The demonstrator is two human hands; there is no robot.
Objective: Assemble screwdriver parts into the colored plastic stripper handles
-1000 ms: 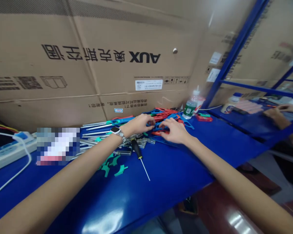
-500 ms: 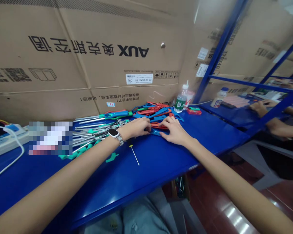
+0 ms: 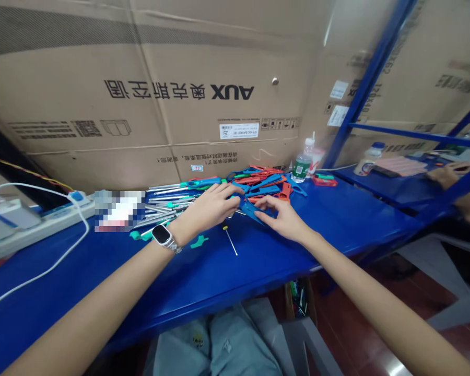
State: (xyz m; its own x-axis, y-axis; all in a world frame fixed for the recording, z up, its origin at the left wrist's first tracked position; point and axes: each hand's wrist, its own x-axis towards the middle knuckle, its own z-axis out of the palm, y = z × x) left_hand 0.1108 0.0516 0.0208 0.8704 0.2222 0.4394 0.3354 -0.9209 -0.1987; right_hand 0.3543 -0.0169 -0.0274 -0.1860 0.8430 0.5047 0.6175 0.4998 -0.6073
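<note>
Cardboard (image 3: 188, 57) fills the upper frame, a blue post (image 3: 370, 78) slants through upper right, blue table (image 3: 344, 214) stretches across the middle, reddish floor (image 3: 348, 324) gleams lower right.

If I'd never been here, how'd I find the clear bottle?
Find the cardboard wall behind the blue table. At the right end of the colourful pile stands the clear bottle. Unlike the blue-capped bottle farther right, it has a green label.
</note>
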